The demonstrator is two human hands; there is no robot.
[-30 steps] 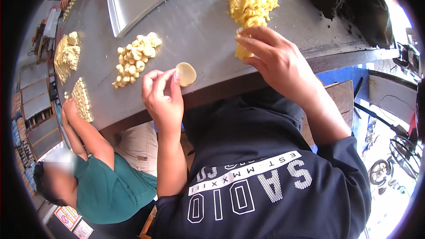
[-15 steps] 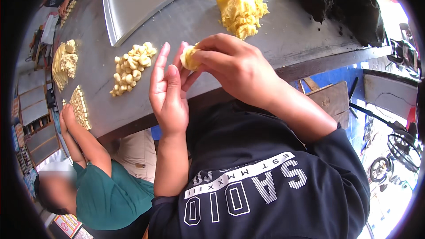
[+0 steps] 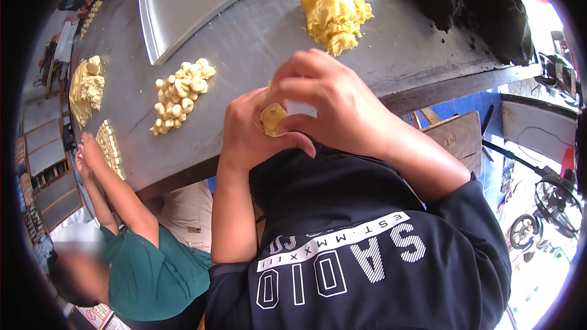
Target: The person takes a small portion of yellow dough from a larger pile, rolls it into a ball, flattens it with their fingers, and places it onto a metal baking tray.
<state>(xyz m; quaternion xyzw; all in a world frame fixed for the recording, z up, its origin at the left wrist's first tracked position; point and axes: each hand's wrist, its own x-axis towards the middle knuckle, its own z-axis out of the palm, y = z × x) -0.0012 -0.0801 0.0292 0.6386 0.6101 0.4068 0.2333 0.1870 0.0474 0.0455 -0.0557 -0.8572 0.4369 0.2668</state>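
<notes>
A small flattened piece of yellow dough (image 3: 273,120) sits in the curl of my left hand (image 3: 239,129), whose fingers wrap round it in front of the table's near edge. My right hand (image 3: 333,101) arches over from the right, its thumb against the dough's face and its bent fingers by the top of my left hand. The tips of several fingers are hidden. Beyond my left hand lies a pile of small pale dough balls (image 3: 182,96). A larger crumbly lump of yellow dough (image 3: 333,13) rests on the table past my right hand.
Metal trays (image 3: 183,9) stand at the far left of the grey metal table (image 3: 251,43). Dark soft mounds (image 3: 468,6) lie at the far right. A person in a green shirt (image 3: 153,269) works at the left, beside rows of small pieces (image 3: 109,150) and pale dough (image 3: 87,90).
My left hand has gone from spread fingers to curled round the dough. The dough has moved lower, toward me, and my right thumb now presses at it.
</notes>
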